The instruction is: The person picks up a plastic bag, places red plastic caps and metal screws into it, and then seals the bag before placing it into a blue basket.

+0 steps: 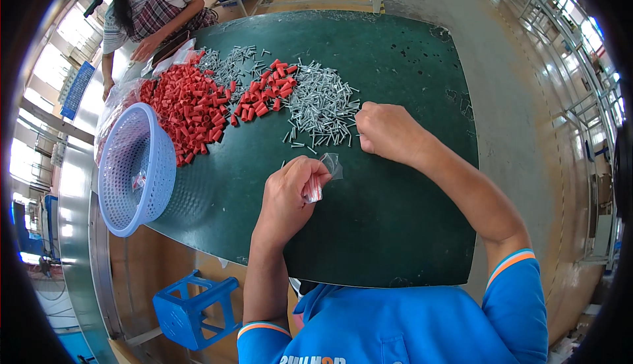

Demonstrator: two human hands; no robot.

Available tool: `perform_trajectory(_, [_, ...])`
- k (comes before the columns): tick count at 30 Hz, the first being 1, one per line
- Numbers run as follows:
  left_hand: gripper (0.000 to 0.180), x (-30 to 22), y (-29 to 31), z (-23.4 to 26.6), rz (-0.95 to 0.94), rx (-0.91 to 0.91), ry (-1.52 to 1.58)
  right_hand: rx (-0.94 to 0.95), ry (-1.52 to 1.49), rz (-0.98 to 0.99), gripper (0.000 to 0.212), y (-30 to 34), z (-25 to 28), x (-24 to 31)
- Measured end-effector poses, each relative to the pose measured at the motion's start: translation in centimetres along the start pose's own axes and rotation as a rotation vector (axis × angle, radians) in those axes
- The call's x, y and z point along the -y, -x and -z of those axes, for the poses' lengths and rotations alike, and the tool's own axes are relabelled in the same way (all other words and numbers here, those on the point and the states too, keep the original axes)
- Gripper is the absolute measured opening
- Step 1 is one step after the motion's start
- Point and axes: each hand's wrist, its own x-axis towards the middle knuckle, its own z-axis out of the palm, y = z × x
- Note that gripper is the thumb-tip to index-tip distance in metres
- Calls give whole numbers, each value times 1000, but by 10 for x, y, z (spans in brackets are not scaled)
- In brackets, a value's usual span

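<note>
My left hand [283, 192] is closed around a small clear plastic bag [334, 165], held over the green table. Something red shows through the plastic below the fingers. At the right edge of a heap of silver screws [323, 103], my right hand [390, 131] has its fingers pinched together. Whatever those fingertips hold, if anything, is hidden. Left of the screws lies a smaller cluster of red tapered plastic sleeves [264, 93]. A large pile of the same red sleeves [188, 110] spreads farther left.
A light-blue perforated basket [153, 166] stands tilted at the table's left edge, with a small packet [138, 181] inside. More screws [231, 64] lie behind the red pile. Across the table's far left corner is another person [155, 8]. A blue stool [191, 311] stands below.
</note>
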Motion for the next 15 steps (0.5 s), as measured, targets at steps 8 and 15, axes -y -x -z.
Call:
perform_trajectory(8, [19,1,0,-1,-2,-2,59,-1,-299,241,5,-4,0,3])
perform_trajectory(15, [18,4,0,-1,33,-7,66,8,-178,414,5,-4,2,-3])
